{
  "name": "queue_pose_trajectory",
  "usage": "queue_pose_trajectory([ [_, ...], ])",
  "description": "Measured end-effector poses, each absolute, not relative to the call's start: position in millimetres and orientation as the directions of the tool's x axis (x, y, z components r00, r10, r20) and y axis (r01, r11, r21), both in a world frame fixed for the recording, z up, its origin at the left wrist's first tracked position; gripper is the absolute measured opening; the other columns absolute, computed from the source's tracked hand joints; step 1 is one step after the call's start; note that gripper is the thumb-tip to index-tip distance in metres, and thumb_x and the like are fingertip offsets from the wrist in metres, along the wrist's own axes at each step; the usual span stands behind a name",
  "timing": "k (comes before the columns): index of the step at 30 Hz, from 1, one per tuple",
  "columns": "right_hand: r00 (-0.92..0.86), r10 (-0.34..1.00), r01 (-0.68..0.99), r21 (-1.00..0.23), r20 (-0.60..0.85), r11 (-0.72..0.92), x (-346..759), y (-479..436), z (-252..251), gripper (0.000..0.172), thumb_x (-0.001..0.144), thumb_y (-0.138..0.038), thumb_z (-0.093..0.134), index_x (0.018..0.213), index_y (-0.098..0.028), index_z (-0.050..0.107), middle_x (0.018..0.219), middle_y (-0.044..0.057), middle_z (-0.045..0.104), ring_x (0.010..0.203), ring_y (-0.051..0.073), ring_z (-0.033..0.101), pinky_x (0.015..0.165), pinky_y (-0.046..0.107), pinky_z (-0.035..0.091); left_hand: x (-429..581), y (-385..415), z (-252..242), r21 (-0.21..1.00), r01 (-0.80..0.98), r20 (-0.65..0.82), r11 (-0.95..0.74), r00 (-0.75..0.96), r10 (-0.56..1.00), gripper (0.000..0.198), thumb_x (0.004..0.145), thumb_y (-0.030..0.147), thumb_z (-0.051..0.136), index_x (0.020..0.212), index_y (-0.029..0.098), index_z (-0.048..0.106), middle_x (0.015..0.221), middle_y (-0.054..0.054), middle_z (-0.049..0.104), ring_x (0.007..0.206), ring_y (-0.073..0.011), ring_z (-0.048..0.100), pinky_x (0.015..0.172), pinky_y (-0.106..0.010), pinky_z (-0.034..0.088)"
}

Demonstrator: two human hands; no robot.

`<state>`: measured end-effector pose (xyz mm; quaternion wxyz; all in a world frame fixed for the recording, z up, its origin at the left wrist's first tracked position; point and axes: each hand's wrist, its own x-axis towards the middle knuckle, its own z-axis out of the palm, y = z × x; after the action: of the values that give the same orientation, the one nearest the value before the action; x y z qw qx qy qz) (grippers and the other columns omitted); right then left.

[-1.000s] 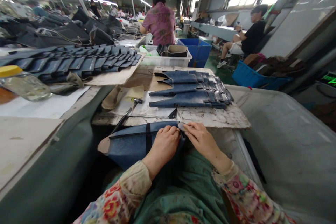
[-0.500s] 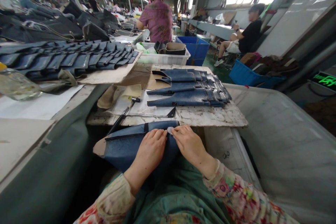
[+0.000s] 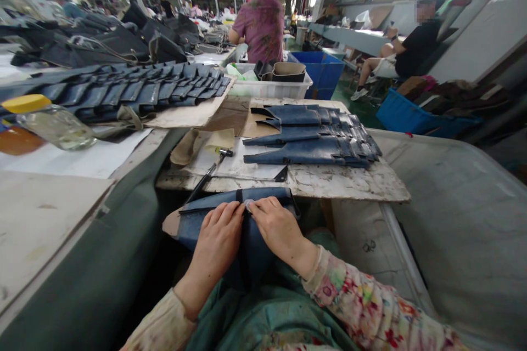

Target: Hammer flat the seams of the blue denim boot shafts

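Note:
A dark blue leather piece (image 3: 257, 247) with black strips lies across my lap at the table's edge, over a form whose pinkish tip (image 3: 171, 224) shows at the left. My left hand (image 3: 220, 230) grips its upper edge, fingers bent and pressed together. Close beside it, my right hand (image 3: 278, 225) is closed, thumb and fingers pinching a small whitish scrap (image 3: 247, 205) against the leather by a black strip. What the scrap is, I cannot make out. Beyond my hands, a hammer (image 3: 224, 152) rests on the table with its handle toward me.
Overlapping blue leather pieces (image 3: 304, 148) lie on the worn board (image 3: 349, 189) ahead. More are stacked (image 3: 156, 90) at left, near a yellow-lidded jar (image 3: 61, 123). A pale bin (image 3: 461, 192) stands right; blue crates (image 3: 319, 74) and two people are farther back.
Both hands have shifted left along the leather, with the whitish scrap still in my right fingers. More of the leather's right end and a black strip now show. The view has turned slightly left.

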<state>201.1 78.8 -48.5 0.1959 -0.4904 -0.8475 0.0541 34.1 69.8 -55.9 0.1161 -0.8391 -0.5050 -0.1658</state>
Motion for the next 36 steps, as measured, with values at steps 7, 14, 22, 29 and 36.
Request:
queue_pose_trajectory([
  [7, -0.443, 0.857, 0.76, -0.397, 0.265, 0.515, 212.2, 85.4, -44.4, 0.028, 0.089, -0.017, 0.049, 0.115, -0.018, 0.059, 0.102, 0.008, 0.059, 0.095, 0.021, 0.051, 0.086, 0.036, 0.049, 31.0, 53.9, -70.9, -0.006, 0.905, 0.441, -0.425, 0.384, 0.811, 0.038, 0.092, 0.021, 0.04, 0.128, 0.011, 0.049, 0.133, -0.012, 0.053, 0.124, -0.0253, 0.046, 0.096, -0.04, 0.043],
  [14, -0.476, 0.83, 0.67, -0.491, 0.292, 0.557, 222.9, 84.9, -44.6, 0.027, 0.089, -0.019, 0.052, 0.115, -0.02, 0.061, 0.101, 0.006, 0.06, 0.093, 0.019, 0.052, 0.086, 0.034, 0.047, 29.2, 42.4, -75.4, -0.053, 0.89, 0.436, -0.453, 0.429, 0.791, 0.04, 0.092, 0.021, 0.039, 0.129, 0.009, 0.047, 0.138, -0.014, 0.048, 0.129, -0.0253, 0.041, 0.1, -0.041, 0.04],
  [22, -0.529, 0.802, 0.635, -0.496, 0.279, 0.592, 227.6, 88.4, -41.4, 0.027, 0.089, -0.019, 0.051, 0.113, -0.019, 0.063, 0.101, 0.006, 0.06, 0.094, 0.018, 0.054, 0.087, 0.033, 0.046, 29.2, 38.8, -72.9, -0.042, 0.901, 0.448, -0.432, 0.404, 0.798, 0.038, 0.093, 0.022, 0.038, 0.128, 0.012, 0.049, 0.134, -0.012, 0.053, 0.122, -0.0234, 0.049, 0.098, -0.038, 0.038],
  [29, -0.645, 0.743, 0.619, -0.449, 0.18, 0.645, 231.0, 102.0, -30.1, 0.027, 0.089, -0.02, 0.052, 0.113, -0.019, 0.064, 0.1, 0.007, 0.059, 0.096, 0.018, 0.053, 0.089, 0.032, 0.044, 32.5, 49.9, -61.1, 0.035, 0.934, 0.411, -0.355, 0.311, 0.857, 0.033, 0.093, 0.024, 0.04, 0.121, 0.016, 0.056, 0.118, -0.01, 0.063, 0.103, -0.023, 0.058, 0.085, -0.037, 0.043],
  [36, -0.671, 0.726, 0.615, -0.434, 0.149, 0.658, 231.9, 105.2, -28.8, 0.027, 0.089, -0.019, 0.051, 0.113, -0.019, 0.063, 0.103, 0.007, 0.059, 0.098, 0.018, 0.053, 0.09, 0.032, 0.043, 33.8, 63.0, -54.2, 0.015, 0.92, 0.37, -0.392, 0.36, 0.857, 0.031, 0.092, 0.023, 0.04, 0.116, 0.02, 0.059, 0.108, -0.01, 0.062, 0.095, -0.0225, 0.057, 0.077, -0.036, 0.046],
])
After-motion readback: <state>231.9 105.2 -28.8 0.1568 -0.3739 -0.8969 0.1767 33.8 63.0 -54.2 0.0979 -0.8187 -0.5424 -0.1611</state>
